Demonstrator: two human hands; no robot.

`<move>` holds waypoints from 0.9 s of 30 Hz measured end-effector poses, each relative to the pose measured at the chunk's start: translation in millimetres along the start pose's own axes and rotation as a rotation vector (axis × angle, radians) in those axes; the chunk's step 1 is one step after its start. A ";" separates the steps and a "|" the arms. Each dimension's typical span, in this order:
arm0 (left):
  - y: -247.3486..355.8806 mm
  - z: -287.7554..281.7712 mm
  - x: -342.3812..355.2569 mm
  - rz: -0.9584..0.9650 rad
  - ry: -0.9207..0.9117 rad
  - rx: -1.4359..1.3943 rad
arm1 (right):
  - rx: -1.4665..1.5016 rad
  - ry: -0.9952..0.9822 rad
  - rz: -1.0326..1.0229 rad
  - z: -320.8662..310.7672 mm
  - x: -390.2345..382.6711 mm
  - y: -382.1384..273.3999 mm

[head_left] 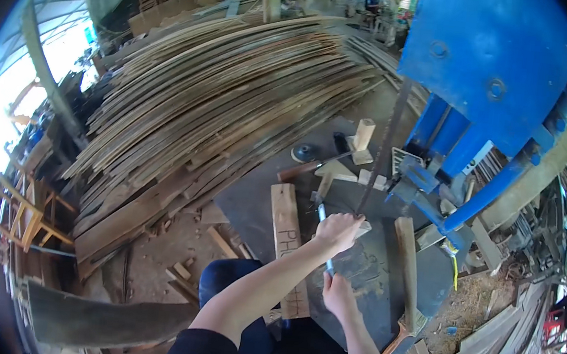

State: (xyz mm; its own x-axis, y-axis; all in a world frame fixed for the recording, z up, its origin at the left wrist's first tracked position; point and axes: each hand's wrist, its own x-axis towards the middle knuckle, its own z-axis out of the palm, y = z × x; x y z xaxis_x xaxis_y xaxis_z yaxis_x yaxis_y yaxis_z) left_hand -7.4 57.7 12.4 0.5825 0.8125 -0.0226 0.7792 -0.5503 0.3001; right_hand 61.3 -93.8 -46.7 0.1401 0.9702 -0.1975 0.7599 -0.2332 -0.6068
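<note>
My right hand (339,295) is closed around the lower end of a slim pale-blue rod (322,213), which slants up across the dark saw table (368,289). My left hand (338,232) is closed farther along, over the rod, with its fingertips beside the narrow saw blade (381,146). What those fingers grip is hidden. A small wood piece (363,228) lies by the fingertips. The rod's far end meets a small dark part that I cannot make out. Left of the rod lies a marked wooden board (285,227).
The blue saw housing (490,53) rises at right. A wooden bar (406,273), a brush (414,323) and a brown-handled tool (298,171) lie on the table. Long planks (224,81) fill the far left; scraps (494,344) cover the right floor. A person (373,3) sits far off.
</note>
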 end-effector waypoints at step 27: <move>5.7 -3.2 -0.2 0.034 0.032 -0.036 | -0.048 -0.049 -0.036 -8.5 -28.3 31.8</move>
State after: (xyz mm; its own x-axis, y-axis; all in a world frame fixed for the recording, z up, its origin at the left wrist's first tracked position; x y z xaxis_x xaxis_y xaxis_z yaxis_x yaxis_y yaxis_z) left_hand -3.8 55.1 17.2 0.6005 0.7994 0.0181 0.7498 -0.5708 0.3346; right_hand 86.9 -128.2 -53.8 0.0818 0.9733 -0.2144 0.7933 -0.1939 -0.5772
